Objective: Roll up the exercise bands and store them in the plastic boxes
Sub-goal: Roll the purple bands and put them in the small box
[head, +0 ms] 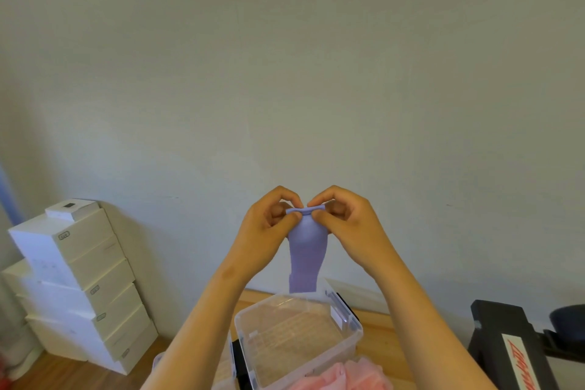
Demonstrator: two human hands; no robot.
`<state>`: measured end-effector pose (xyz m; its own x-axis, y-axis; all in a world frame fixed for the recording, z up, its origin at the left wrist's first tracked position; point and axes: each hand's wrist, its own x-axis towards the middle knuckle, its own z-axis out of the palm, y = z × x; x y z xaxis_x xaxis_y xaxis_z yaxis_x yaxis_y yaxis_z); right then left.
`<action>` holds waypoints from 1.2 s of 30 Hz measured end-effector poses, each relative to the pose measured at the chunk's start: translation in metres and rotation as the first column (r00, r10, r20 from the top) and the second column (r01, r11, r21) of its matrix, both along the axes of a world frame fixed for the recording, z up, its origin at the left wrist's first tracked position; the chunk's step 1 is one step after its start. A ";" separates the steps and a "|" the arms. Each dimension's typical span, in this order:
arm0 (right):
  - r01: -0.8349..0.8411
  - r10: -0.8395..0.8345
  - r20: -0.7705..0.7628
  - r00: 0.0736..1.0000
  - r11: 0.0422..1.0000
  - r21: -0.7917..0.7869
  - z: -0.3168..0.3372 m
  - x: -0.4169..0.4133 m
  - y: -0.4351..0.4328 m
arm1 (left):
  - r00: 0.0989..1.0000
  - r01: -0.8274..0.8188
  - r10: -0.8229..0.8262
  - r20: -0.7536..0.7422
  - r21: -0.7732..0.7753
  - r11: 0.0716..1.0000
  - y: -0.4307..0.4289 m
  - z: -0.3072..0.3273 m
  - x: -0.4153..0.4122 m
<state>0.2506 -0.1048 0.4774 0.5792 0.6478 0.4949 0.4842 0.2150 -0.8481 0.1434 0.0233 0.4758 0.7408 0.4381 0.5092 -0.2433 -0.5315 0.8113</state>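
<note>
Head view: nearest, pink band (364, 374) at near rim of clear box (348, 342) on wooden surface. Above far rim, purple band (305, 250) hanging, top edge pinched by left hand (266, 231) and right hand (351, 225). Far left, stacked white boxes (79, 279).

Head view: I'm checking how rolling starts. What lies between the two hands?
Only the top edge of the purple band, pinched by the left hand and right hand, as the head view shows.

2 bare forearms angle upward; left hand (267, 226) and right hand (346, 223) meet at the fingertips, each pinching the purple band (305, 252) between thumb and forefinger.
</note>
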 end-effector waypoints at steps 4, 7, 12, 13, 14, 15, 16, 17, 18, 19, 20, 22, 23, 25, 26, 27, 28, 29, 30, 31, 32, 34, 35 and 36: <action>-0.112 0.130 -0.177 0.976 0.988 0.110 0.002 -0.008 -0.001 | 0.989 0.146 -0.129 0.074 -0.319 0.937 -0.008 0.002 -0.003; -0.239 0.330 -0.408 0.851 0.936 0.259 0.001 -0.012 -0.002 | 0.951 0.308 -0.254 0.176 -0.580 0.754 -0.013 0.002 -0.003; -0.327 0.455 -0.502 0.736 0.887 0.325 -0.005 -0.014 -0.002 | 0.918 0.390 -0.324 0.227 -0.656 0.646 -0.014 -0.005 -0.006; -0.329 0.446 -0.485 0.752 0.892 0.310 -0.005 -0.013 -0.003 | 0.922 0.382 -0.323 0.213 -0.643 0.664 -0.013 -0.005 -0.007; -0.334 0.439 -0.465 0.769 0.896 0.293 -0.006 -0.012 -0.003 | 0.927 0.370 -0.317 0.202 -0.630 0.683 -0.013 -0.004 -0.009; -0.344 0.438 -0.444 0.782 0.897 0.279 -0.006 -0.011 -0.004 | 0.930 0.363 -0.306 0.201 -0.625 0.691 -0.013 -0.004 -0.011; -0.355 0.440 -0.426 0.790 0.896 0.267 -0.006 -0.010 -0.005 | 0.933 0.357 -0.295 0.205 -0.618 0.700 -0.013 -0.004 -0.012; -0.363 0.441 -0.411 0.798 0.896 0.255 -0.006 -0.010 -0.005 | 0.937 0.348 -0.285 0.202 -0.604 0.717 -0.013 -0.004 -0.013; -0.361 0.428 -0.394 0.814 0.903 0.236 -0.006 -0.010 -0.006 | 0.945 0.327 -0.273 0.182 -0.572 0.752 -0.013 -0.004 -0.014; -0.338 0.392 -0.369 0.843 0.919 0.203 -0.007 -0.010 -0.007 | 0.955 0.297 -0.253 0.155 -0.533 0.792 -0.013 -0.004 -0.015; -0.295 0.332 -0.331 0.883 0.942 0.158 -0.007 -0.010 -0.008 | 0.971 0.237 -0.208 0.115 -0.468 0.851 -0.012 -0.005 -0.015; -0.198 0.207 -0.254 0.945 0.978 0.063 -0.009 -0.009 -0.009 | 0.996 0.086 -0.081 0.031 -0.283 0.955 -0.010 -0.005 -0.016; -0.159 0.160 -0.226 0.961 0.987 0.023 -0.010 -0.008 -0.009 | 1.000 0.023 -0.023 0.003 -0.193 0.981 -0.009 -0.005 -0.016; -0.105 0.100 -0.161 0.982 0.994 -0.020 -0.010 -0.007 -0.009 | 0.999 -0.043 0.043 -0.008 -0.083 0.996 -0.009 -0.007 -0.016; -0.077 0.074 -0.116 0.991 0.997 -0.027 -0.011 -0.008 -0.008 | 0.998 -0.055 0.055 -0.005 -0.061 0.997 -0.009 -0.008 -0.015; -0.046 0.044 -0.070 0.997 0.999 -0.029 -0.011 -0.008 -0.007 | 0.998 -0.064 0.064 -0.006 -0.049 0.997 -0.010 -0.009 -0.015; -0.013 0.012 -0.029 1.000 1.000 -0.026 -0.012 -0.009 -0.006 | 0.998 -0.064 0.064 -0.006 -0.047 0.997 -0.010 -0.010 -0.013; 0.020 -0.020 0.008 1.000 1.000 -0.019 -0.013 -0.010 -0.005 | 0.998 -0.057 0.056 -0.006 -0.057 0.997 -0.012 -0.010 -0.012; 0.050 -0.050 0.042 0.998 0.999 -0.010 -0.013 -0.010 -0.004 | 0.999 -0.038 0.038 -0.005 -0.080 0.996 -0.012 -0.011 -0.010; 0.077 -0.076 0.073 0.994 0.997 -0.001 -0.014 -0.011 -0.004 | 1.000 -0.014 0.013 -0.010 -0.112 0.994 -0.013 -0.010 -0.010; 0.095 -0.095 0.095 0.991 0.995 0.007 -0.015 -0.012 -0.003 | 1.000 0.005 -0.007 -0.014 -0.140 0.990 -0.013 -0.011 -0.009; 0.103 -0.105 0.106 0.989 0.994 0.021 -0.017 -0.014 -0.002 | 0.999 0.015 -0.020 -0.025 -0.173 0.985 -0.011 -0.010 -0.009; 0.095 -0.098 0.096 0.991 0.995 0.028 -0.018 -0.015 -0.002 | 1.000 0.008 -0.013 -0.026 -0.178 0.984 -0.012 -0.010 -0.009; 0.078 -0.080 0.075 0.994 0.996 0.031 -0.018 -0.014 -0.003 | 1.000 -0.003 0.000 -0.019 -0.176 0.984 -0.011 -0.010 -0.009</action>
<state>0.2363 -0.1075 0.4593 0.5880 0.5865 0.5570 0.5638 0.1966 -0.8022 0.1342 0.0119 0.4659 0.7489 0.5210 0.4095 -0.2260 -0.3801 0.8969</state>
